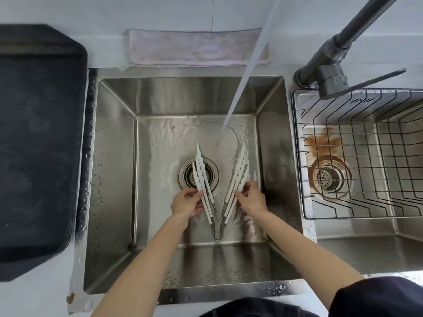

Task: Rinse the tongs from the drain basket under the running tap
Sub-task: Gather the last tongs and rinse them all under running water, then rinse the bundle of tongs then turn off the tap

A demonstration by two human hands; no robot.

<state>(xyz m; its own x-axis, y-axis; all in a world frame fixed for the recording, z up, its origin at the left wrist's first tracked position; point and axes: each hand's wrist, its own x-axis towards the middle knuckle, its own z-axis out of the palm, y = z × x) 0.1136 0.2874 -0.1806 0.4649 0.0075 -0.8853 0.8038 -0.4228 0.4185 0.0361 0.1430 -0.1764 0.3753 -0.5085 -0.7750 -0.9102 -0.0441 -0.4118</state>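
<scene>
1. White tongs (217, 197) spread in a V, frame centre, over the sink (114, 156) drain.
2. Left hand (186, 203) pinches the left arm; right hand (253, 200) pinches the right.
3. Water stream (242, 83) lands just above the tips.

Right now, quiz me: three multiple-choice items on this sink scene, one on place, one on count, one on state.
1. Where does the water stream land?
A. on the tongs' tips
B. on the basin floor between the two spread arms
C. in the wire basket

2. How many hands grip the tongs?
A. none
B. one
C. two

3. What state are the tongs in?
A. spread open in a V
C. lying in the basket
B. squeezed shut

Answers:
1 B, the stream hits the steel floor of the sink beyond the drain, touching neither arm.
2 C, the left hand holds one arm and the right hand the other.
3 A, the white arms splay apart from the wire hinge nearest the person; the basket is empty.
</scene>
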